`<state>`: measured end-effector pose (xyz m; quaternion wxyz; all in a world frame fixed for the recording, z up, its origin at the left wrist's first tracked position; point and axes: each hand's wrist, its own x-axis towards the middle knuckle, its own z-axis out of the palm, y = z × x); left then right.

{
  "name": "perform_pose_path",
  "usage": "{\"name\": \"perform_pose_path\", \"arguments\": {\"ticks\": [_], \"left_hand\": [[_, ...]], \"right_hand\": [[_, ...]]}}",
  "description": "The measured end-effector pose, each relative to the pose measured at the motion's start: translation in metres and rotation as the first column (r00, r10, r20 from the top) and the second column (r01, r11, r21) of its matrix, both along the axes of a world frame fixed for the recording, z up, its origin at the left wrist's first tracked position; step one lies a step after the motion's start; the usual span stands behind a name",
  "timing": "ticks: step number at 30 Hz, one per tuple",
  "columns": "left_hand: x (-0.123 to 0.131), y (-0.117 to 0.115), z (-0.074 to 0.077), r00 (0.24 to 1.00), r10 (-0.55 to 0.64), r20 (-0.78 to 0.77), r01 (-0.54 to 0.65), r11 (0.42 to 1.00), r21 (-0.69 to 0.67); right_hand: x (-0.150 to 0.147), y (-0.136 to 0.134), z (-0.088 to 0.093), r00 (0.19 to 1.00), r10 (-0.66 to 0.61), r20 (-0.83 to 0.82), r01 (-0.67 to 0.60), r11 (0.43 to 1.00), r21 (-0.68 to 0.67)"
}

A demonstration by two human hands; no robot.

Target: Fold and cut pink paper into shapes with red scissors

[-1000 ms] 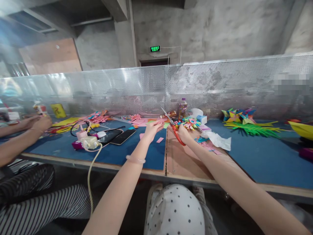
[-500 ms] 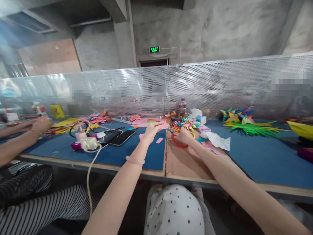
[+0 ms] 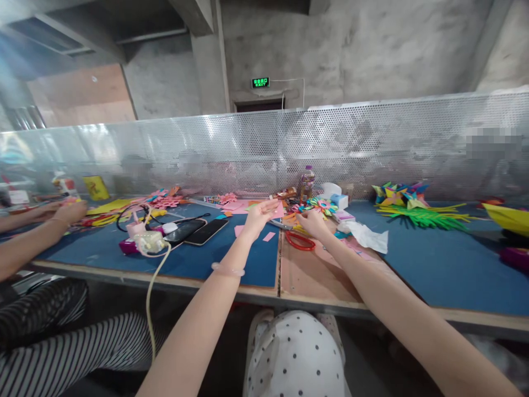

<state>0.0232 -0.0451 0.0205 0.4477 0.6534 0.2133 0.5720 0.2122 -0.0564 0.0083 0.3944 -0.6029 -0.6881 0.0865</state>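
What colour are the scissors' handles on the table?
Red; the scissors lie by the right hand, clearest in the head view.

Grey concrete wall (image 3: 372, 49) behind a perforated metal screen (image 3: 413, 143)

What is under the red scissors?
The scissors lie flat on the brown board, beside the right hand. What lies under the blades is too small to tell.
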Motion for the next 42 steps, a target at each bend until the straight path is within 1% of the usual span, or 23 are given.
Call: {"name": "perform_pose_path", "arguments": {"ticks": [1, 2, 3, 4, 6, 8, 11, 13, 15, 18, 21, 26, 32, 35, 37, 40, 42], "left_hand": [[0.000, -0.001, 0.001, 1.000, -0.004, -0.008, 0.004, 1.000, 0.012], [0.001, -0.002, 0.001, 1.000, -0.013, -0.014, 0.013, 1.000, 0.016], [0.001, -0.003, 0.002, 0.999, -0.026, -0.019, 0.026, 1.000, 0.014], [0.001, -0.003, 0.002, 0.999, -0.041, -0.025, 0.041, 0.999, 0.008], [0.002, -0.004, 0.003, 0.998, -0.055, -0.041, 0.055, 0.998, 0.001], [0.002, -0.003, 0.002, 0.997, -0.032, -0.067, 0.032, 0.999, 0.007], [0.003, -0.001, 0.000, 0.992, 0.012, -0.126, -0.009, 1.000, 0.028], [0.004, 0.000, -0.001, 0.987, 0.013, -0.163, -0.008, 0.999, 0.031], [0.005, -0.001, -0.002, 0.982, -0.009, -0.187, 0.013, 1.000, 0.020], [0.007, -0.001, -0.002, 0.974, -0.066, -0.215, 0.063, 0.998, -0.019], [0.008, -0.001, -0.002, 0.970, -0.062, -0.236, 0.059, 0.998, -0.018], [0.004, -0.001, -0.002, 0.961, -0.004, -0.278, 0.018, 0.999, 0.050], [0.001, 0.001, -0.002, 0.928, 0.174, -0.331, -0.144, 0.983, 0.113], [0.001, 0.001, -0.003, 0.918, 0.189, -0.348, -0.172, 0.982, 0.079], [0.002, 0.001, -0.004, 0.925, 0.170, -0.340, -0.167, 0.985, 0.040], [0.001, 0.000, -0.005, 0.944, 0.094, -0.317, -0.117, 0.992, -0.054], [0.001, -0.002, -0.005, 0.953, 0.031, -0.301, -0.076, 0.987, -0.138]], "right_hand": [[-0.002, -0.001, 0.001, 0.995, 0.061, -0.084, -0.061, 0.998, 0.013], [-0.004, -0.002, 0.002, 0.972, 0.151, -0.179, -0.149, 0.989, 0.020], [-0.008, -0.003, 0.003, 0.932, 0.248, -0.263, -0.250, 0.968, 0.026], [-0.011, -0.003, 0.003, 0.893, 0.320, -0.315, -0.328, 0.944, 0.031], [-0.017, -0.005, 0.002, 0.844, 0.409, -0.348, -0.421, 0.906, 0.044], [-0.021, -0.006, 0.000, 0.818, 0.450, -0.358, -0.460, 0.886, 0.060], [-0.022, -0.007, -0.001, 0.789, 0.444, -0.426, -0.459, 0.886, 0.073], [-0.020, -0.006, -0.002, 0.778, 0.416, -0.472, -0.441, 0.895, 0.062], [-0.018, -0.005, -0.002, 0.786, 0.390, -0.480, -0.422, 0.906, 0.044], [-0.017, -0.004, -0.003, 0.820, 0.348, -0.455, -0.374, 0.927, 0.033], [-0.017, -0.004, -0.003, 0.832, 0.341, -0.438, -0.359, 0.932, 0.044], [-0.016, -0.003, -0.005, 0.816, 0.385, -0.431, -0.396, 0.916, 0.069], [-0.012, 0.000, -0.008, 0.776, 0.377, -0.505, -0.429, 0.903, 0.015], [-0.014, -0.002, -0.007, 0.785, 0.387, -0.483, -0.433, 0.901, 0.019], [-0.016, -0.003, -0.007, 0.790, 0.401, -0.464, -0.430, 0.902, 0.046], [-0.017, -0.003, -0.007, 0.773, 0.426, -0.470, -0.446, 0.892, 0.075], [-0.016, -0.001, -0.008, 0.741, 0.443, -0.505, -0.476, 0.876, 0.070]]}}
